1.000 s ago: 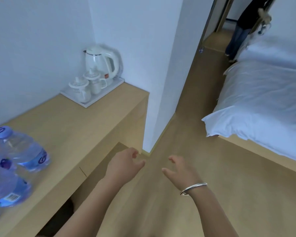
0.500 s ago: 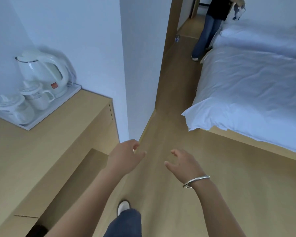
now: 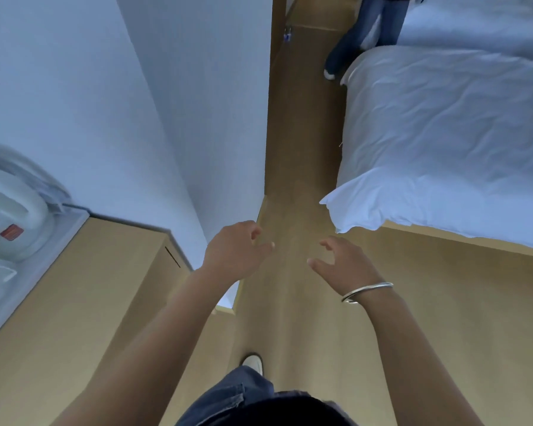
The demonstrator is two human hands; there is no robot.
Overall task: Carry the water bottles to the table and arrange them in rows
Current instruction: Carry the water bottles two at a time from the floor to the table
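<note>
A: Since a second ago the view has swung right. Bottles that lay on the tabletop (image 3: 83,302) have gone out of frame; none of the task's bottles can be placed for certain now, though a small, blurred thing stands far down the floor (image 3: 290,149) by the wall (image 3: 197,87), too small to tell.

B: Hands?

A: Two, both out front over the floor, apart from each other. Left hand (image 3: 234,250) loosely curled, holding nothing. Right hand (image 3: 342,262) with fingers spread, holding nothing; one metal bracelet (image 3: 366,292) on that wrist.

B: Writing?

A: One red label on the white kettle (image 3: 10,216) at the left edge, blurred, unreadable.

B: Room to move?

A: Open strip of floor runs ahead between the wall corner and the bed (image 3: 443,149). A second person's legs (image 3: 360,29) stand at its far end, beside the bed. One shoe (image 3: 253,362) shows below.
</note>
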